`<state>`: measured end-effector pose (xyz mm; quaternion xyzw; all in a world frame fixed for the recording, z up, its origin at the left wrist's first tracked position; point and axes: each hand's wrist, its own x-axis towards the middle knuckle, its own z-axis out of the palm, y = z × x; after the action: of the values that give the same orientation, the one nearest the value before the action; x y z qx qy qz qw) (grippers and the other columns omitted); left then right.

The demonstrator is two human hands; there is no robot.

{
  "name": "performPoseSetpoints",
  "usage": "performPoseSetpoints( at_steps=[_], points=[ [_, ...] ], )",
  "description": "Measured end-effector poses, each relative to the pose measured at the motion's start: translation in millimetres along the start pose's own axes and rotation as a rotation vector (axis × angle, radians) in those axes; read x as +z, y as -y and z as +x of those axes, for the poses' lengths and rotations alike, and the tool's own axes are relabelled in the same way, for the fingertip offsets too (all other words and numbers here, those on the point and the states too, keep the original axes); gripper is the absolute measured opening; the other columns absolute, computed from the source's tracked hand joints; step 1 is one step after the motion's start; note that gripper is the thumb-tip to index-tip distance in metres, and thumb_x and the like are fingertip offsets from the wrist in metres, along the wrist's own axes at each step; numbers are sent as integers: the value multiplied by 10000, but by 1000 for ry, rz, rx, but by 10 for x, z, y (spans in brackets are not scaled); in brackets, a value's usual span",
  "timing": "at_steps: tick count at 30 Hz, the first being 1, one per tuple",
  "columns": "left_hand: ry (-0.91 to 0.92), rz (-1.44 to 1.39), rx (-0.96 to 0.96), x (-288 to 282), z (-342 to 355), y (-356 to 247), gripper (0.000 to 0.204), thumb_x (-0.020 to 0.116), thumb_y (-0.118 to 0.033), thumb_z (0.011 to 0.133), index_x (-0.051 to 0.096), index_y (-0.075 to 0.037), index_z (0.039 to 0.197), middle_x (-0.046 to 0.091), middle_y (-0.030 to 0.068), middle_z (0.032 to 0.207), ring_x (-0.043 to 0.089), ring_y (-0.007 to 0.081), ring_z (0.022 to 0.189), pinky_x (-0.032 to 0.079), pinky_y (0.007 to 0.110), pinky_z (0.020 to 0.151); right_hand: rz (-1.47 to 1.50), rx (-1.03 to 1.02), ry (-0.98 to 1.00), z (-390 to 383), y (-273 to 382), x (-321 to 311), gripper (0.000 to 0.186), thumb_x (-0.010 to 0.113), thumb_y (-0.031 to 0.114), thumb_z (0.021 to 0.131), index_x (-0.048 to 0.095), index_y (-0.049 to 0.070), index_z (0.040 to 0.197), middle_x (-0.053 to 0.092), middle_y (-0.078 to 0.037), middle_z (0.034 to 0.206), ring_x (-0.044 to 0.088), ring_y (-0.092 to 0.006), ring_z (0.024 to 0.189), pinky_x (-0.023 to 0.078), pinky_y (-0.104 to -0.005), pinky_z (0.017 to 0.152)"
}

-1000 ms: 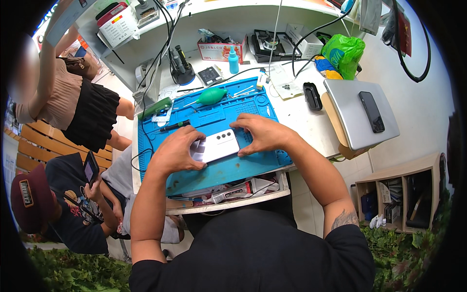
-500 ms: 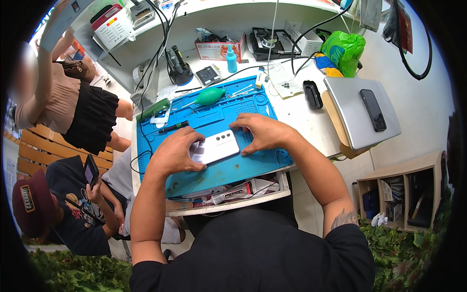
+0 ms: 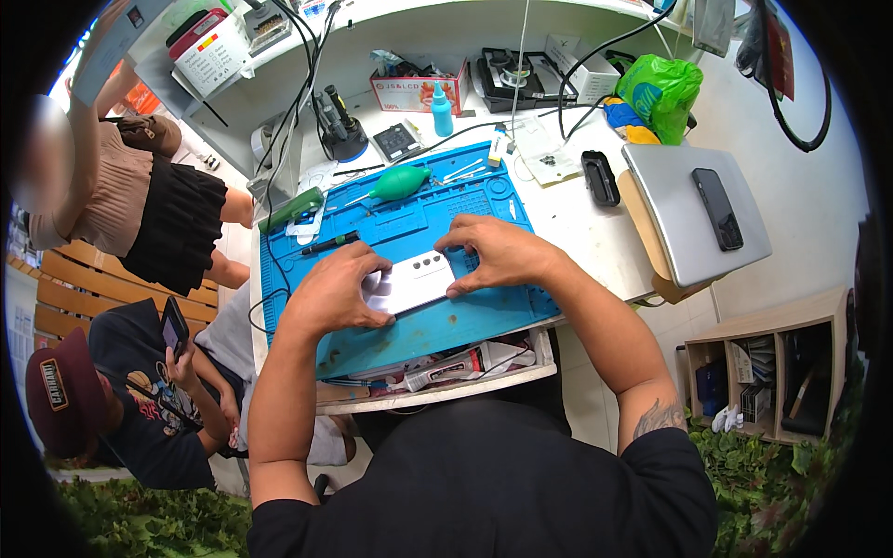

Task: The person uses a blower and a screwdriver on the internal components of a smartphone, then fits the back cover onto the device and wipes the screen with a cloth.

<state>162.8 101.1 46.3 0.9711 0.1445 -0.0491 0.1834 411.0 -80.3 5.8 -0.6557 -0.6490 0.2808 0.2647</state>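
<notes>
A white smartphone (image 3: 411, 286) lies back side up on the blue repair mat (image 3: 372, 350), its row of round camera lenses toward the right end. My left hand (image 3: 337, 292) grips the phone's left end, thumb along the near edge and fingers on the far one. At the other end, my right hand (image 3: 498, 253) holds it between thumb and fingertips. Beyond the phone, a black pen-like tool (image 3: 330, 244) and a green air blower bulb (image 3: 400, 183) rest on the mat.
A half-open drawer (image 3: 437, 392) with tubes sits under the mat's near edge. To the right lie a silver laptop (image 3: 670, 205) and a black phone (image 3: 715, 209) on it. A blue bottle (image 3: 442, 113) stands behind. A seated person (image 3: 139, 400) is at the left.
My right thumb and fingers have closed inward onto the phone's right end. My left hand stays on the left end, and the phone has hardly moved.
</notes>
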Motion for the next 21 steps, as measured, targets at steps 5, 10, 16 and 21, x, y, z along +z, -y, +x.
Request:
performPoseSetpoints(
  at_steps=[5,10,16,21],
  points=[
    [4,17,-8,-6,2,-4,724,992,-305,626,787,-63,1276,711,109,1164,714,315,1114,588,414,980,-29,26,5,10,53,7,685,987,353,763,762,33,1326,691,-161,1268,691,-361,1190,573,-434,1030],
    [8,-7,-26,9,-5,14,732,1001,-316,625,794,-78,1285,705,106,1166,712,318,1102,587,418,972,-78,62,17,27,122,20,679,982,339,764,756,33,1326,690,-160,1291,680,-377,1237,564,-448,1066],
    [21,-7,-4,28,-8,102,817,1034,-395,599,789,-90,1317,705,108,1219,697,319,1166,572,417,1015,-140,90,45,69,215,23,653,972,309,760,756,34,1311,695,-154,1286,683,-375,1234,567,-448,1067],
    [-44,-30,5,-11,-171,267,909,1043,-429,599,751,-72,1383,707,119,1273,691,331,1196,565,421,1040,-188,90,50,107,244,18,651,950,282,767,735,27,1327,687,-147,1266,673,-367,1218,563,-443,1057]
  ],
)
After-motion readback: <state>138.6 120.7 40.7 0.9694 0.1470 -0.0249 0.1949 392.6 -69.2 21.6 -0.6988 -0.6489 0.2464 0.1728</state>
